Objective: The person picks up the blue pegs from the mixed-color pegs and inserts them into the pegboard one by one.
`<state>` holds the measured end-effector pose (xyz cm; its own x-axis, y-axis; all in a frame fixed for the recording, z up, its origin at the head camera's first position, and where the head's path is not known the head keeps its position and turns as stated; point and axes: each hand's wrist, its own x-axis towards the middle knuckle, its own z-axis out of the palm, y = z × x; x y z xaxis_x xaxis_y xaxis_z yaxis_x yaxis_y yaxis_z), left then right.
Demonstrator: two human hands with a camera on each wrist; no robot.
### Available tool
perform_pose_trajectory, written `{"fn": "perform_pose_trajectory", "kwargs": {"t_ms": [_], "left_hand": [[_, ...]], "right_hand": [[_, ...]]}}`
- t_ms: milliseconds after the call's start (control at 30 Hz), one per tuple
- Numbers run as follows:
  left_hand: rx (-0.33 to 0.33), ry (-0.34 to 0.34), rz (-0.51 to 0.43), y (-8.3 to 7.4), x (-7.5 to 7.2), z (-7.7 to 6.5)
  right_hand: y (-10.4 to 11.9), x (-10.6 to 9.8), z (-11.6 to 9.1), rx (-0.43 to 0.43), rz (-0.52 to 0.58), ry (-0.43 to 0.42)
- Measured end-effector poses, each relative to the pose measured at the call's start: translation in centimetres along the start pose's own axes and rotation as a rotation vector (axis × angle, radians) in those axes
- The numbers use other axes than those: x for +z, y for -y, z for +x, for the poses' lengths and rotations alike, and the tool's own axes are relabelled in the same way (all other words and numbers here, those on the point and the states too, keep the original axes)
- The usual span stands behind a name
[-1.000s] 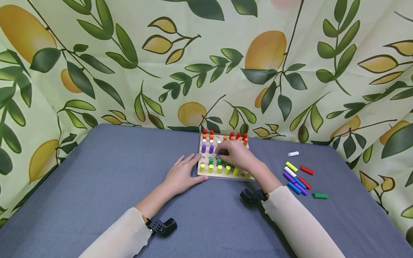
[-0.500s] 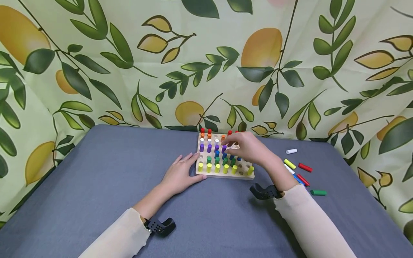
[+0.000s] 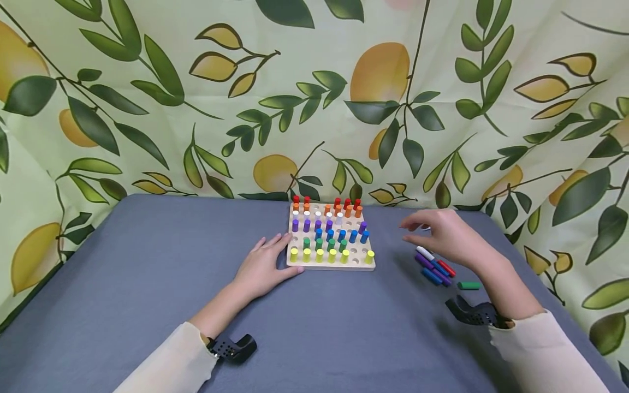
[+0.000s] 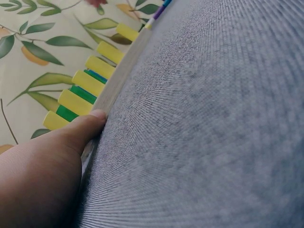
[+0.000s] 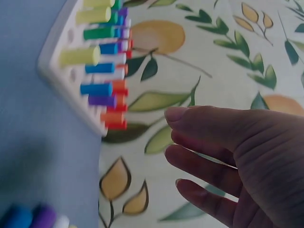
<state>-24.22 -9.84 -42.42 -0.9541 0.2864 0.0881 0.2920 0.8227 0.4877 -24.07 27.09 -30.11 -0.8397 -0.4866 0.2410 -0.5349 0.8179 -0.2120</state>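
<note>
A pale wooden pegboard stands on the table with rows of red, orange, white, purple, blue, green and yellow pegs upright in it. My left hand lies against its left front corner. The fingers extend along the left side, and the thumb touches the front edge in the left wrist view. To the right of the board, my right hand hovers with thumb and fingers apart and nothing between them. Just below it lie loose pegs, among them a white peg, a blue peg and a red peg.
A green peg lies apart at the right of the loose group. Some holes in the board have no peg. A grey-blue cloth covers the table, and a leaf-patterned curtain hangs behind it.
My right hand has left the pegs on the board and moved right, over the loose pegs, with its fingers parted. My left hand keeps its place at the board. The head view has turned slightly right.
</note>
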Motion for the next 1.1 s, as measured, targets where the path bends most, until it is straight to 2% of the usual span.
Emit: {"fn": "perform_pose_trajectory", "kwargs": {"t_ms": [300,567,733,967,1100], "left_hand": [[-0.011,-0.004,0.004,0.1,-0.4,-0.2],[-0.002,-0.008,0.013,0.1,-0.5,-0.1],[0.001,-0.008,0.015,0.1,-0.4,-0.1],[0.001,-0.001,0.020,-0.1,-0.3,-0.1],[0.002,-0.001,0.017,-0.1,-0.3,-0.1]], "right_hand": [[-1.7,-0.7,-4.2,0.026,-0.051,-0.040],[-2.9,0.9,-6.9,0.068,-0.013,-0.023],[-3.4,2.2,-7.7,0.121,0.048,0.045],[-3.9,3.7,-8.0,0.100,0.064,0.055],[-4.1,4.2,-7.8,0.128,0.070,0.087]]}}
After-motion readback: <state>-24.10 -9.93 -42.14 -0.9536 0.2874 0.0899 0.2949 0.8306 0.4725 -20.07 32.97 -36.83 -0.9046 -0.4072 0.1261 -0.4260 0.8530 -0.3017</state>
